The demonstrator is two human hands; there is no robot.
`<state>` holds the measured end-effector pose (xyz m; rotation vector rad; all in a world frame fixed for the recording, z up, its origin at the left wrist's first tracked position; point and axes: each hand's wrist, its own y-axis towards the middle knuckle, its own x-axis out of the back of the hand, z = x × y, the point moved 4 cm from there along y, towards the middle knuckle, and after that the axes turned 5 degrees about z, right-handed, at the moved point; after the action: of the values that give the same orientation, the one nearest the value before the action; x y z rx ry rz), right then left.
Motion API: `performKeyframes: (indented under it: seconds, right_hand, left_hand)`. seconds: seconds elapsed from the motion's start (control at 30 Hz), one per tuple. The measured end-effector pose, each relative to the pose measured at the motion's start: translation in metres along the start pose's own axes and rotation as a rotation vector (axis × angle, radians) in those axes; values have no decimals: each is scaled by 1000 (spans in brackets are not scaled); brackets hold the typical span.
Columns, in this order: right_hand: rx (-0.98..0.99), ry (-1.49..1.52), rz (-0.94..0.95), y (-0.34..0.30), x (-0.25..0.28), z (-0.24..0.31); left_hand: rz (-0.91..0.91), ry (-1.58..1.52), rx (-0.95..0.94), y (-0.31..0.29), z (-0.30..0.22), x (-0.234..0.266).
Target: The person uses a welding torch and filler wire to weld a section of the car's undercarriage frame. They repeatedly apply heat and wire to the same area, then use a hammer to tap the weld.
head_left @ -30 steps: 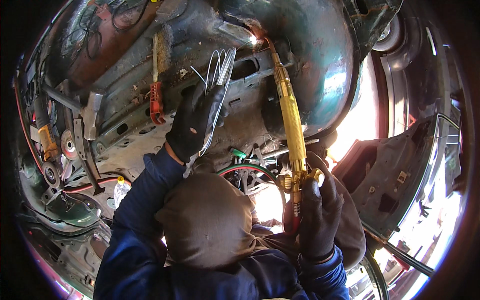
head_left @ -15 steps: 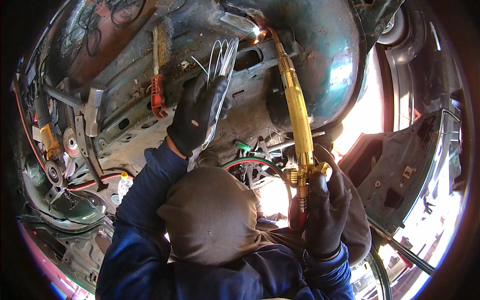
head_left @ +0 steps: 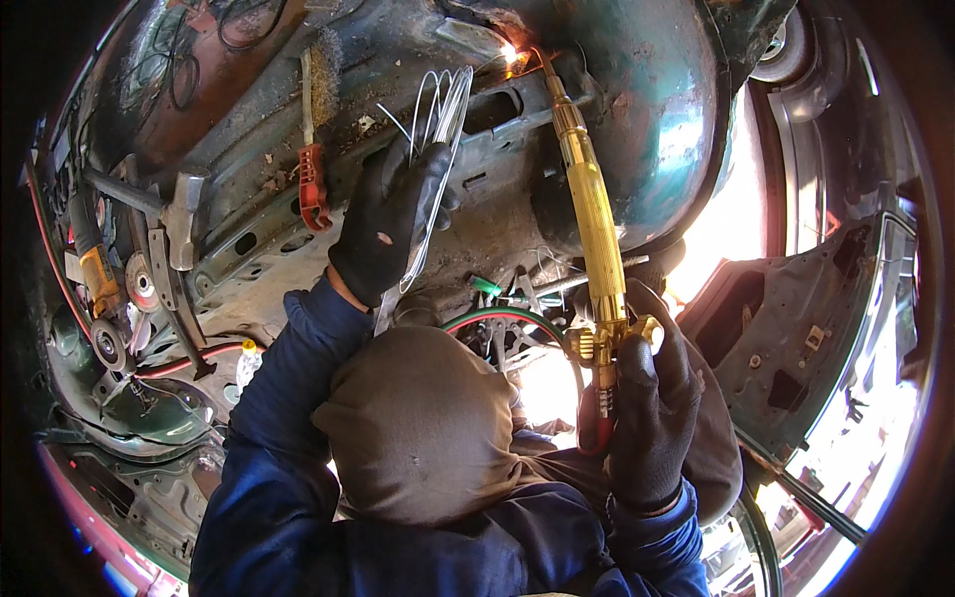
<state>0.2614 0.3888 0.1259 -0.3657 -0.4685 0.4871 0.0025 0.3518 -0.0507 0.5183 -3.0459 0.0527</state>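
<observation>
My left hand (head_left: 390,224), in a black glove with a small hole in it, is closed around a looped coil of thin silvery wire (head_left: 453,119). One strand seems to run from the coil toward the bright glow. My right hand (head_left: 652,423), also in a black glove, grips the lower end of a brass gas welding torch (head_left: 597,214) by its valve knobs. The torch points up and away, and its bent copper tip (head_left: 547,72) is beside a glowing orange spot (head_left: 511,55) on the car body's metal panel (head_left: 477,40). Both forearms wear blue sleeves.
On the left lie a hammer (head_left: 183,219), an angle grinder (head_left: 99,284) and a small yellow-capped bottle (head_left: 248,363). A red-handled wire brush (head_left: 312,184) rests on the panel. Red and green hoses (head_left: 507,312) curve below the torch. A car door (head_left: 796,328) stands at the right.
The glow at the torch tip has turned from white-blue to more orange. The left hand and its wire coil have shifted slightly left; the torch has barely moved.
</observation>
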Motion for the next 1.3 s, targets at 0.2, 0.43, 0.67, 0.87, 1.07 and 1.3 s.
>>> performKeyframes:
  seconds: [0.2, 0.43, 0.67, 0.87, 1.07, 1.3]
  right_hand:
    - [-3, 102, -22, -1, -2, -7]
    - [-54, 182, -26, -4, -2, -8]
    - [-50, 164, -13, -2, -1, -10]
    - [-24, 155, -29, -1, -3, -8]
    - [-38, 184, -17, 0, -3, -10]
    - [-42, 181, -28, 0, -3, -8]
  left_hand:
    - [25, -1, 29, 1, -4, -1]
    - [31, -108, 52, 4, -13, -5]
    - [18, -126, 62, 3, -13, -5]
    - [-4, -229, 156, 2, -12, -6]
    - [-9, -237, 159, 4, -15, -6]
    - [0, -148, 103, 3, -10, -4]
